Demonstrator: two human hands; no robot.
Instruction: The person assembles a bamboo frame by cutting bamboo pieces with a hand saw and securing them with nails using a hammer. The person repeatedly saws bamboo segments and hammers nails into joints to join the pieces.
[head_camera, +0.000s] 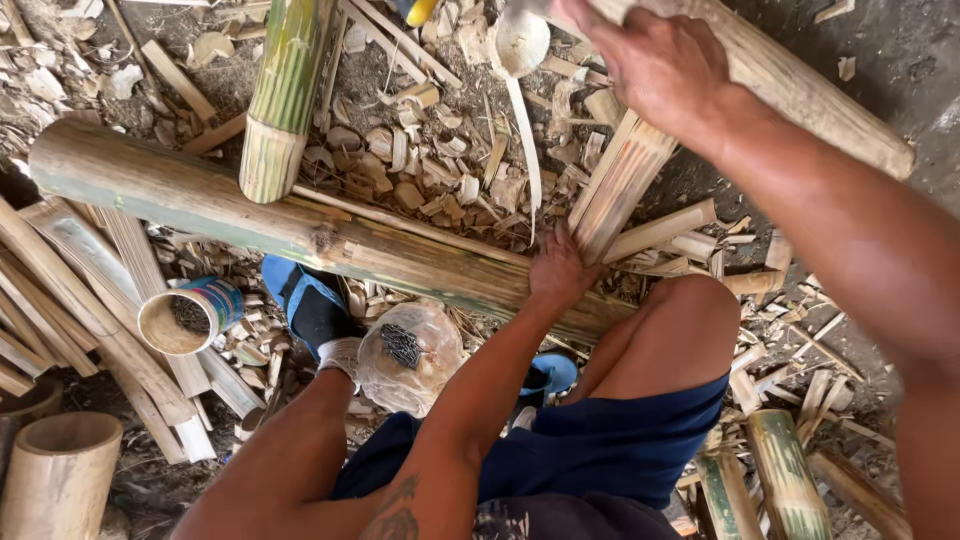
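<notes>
Nearest, at seven o'clock, a clear plastic bag (410, 355) holds dark nails, and a round tin (187, 318) at nine holds more. At centre the left hand (558, 272) presses flat on a long, smooth green-brown bamboo pole (200, 195), fingertips touching a split slat (618, 185). At one o'clock the right hand (655, 65) closes around the slat's upper end.

Slanted split bamboo slat (625, 180), upper-centre
</notes>
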